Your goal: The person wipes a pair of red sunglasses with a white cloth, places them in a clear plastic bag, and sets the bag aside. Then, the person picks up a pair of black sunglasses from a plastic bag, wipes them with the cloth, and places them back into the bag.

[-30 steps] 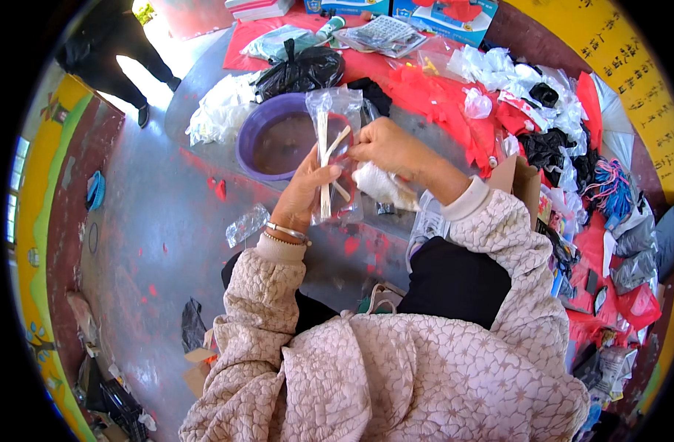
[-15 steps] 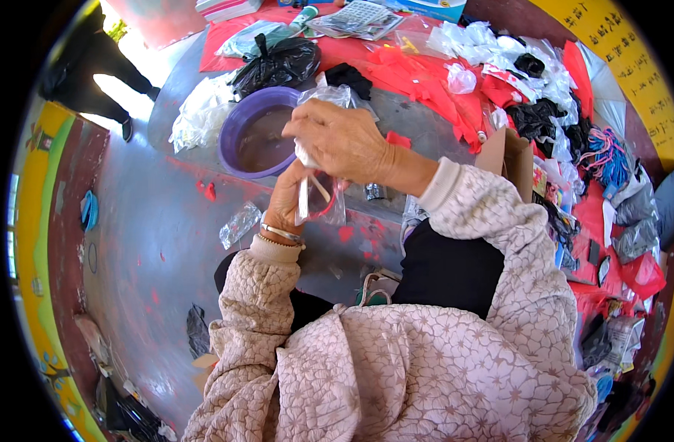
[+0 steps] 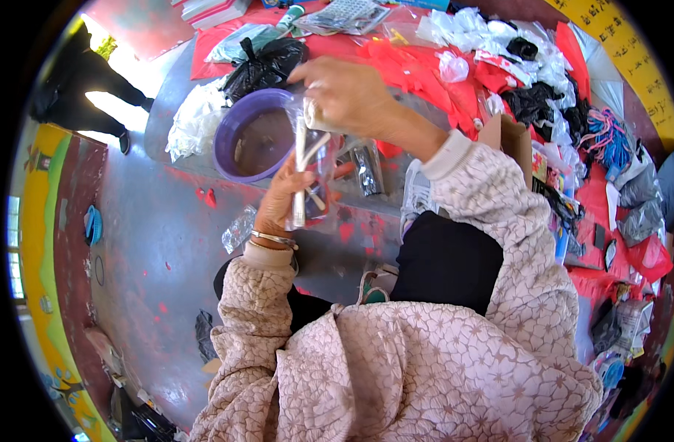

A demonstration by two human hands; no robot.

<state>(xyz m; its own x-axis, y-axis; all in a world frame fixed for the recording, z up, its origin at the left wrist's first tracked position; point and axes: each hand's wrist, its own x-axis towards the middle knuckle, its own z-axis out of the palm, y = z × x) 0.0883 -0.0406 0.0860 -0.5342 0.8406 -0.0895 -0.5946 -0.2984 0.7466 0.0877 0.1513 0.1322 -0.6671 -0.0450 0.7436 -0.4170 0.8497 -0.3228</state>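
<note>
My left hand (image 3: 281, 188) grips a clear plastic bag (image 3: 326, 166) from its left side, thumb across the front. Inside the bag lie white narrow strips (image 3: 301, 177), some crossing at an angle; what they are I cannot make out. Above it my right hand (image 3: 348, 92) is bent over the bag's upper end, its fingers curled and slightly blurred. A whitish piece (image 3: 312, 116) shows just under those fingers, at the top of the bag. Just left of both hands stands a purple basin (image 3: 223, 151) with something low inside it.
A small clear packet with a black item (image 3: 366, 169) lies right of the bag. Black (image 3: 267, 66) and white (image 3: 193, 125) plastic bags sit behind the basin. Red sheeting (image 3: 425, 77) with heaped bags stretches along the far side. An open cardboard box (image 3: 507, 147) stands right; a person (image 3: 83, 85) is far left.
My right hand has risen away from my left, and the clear bag now hangs stretched upright between them. More of the white strips shows. The view has shifted slightly.
</note>
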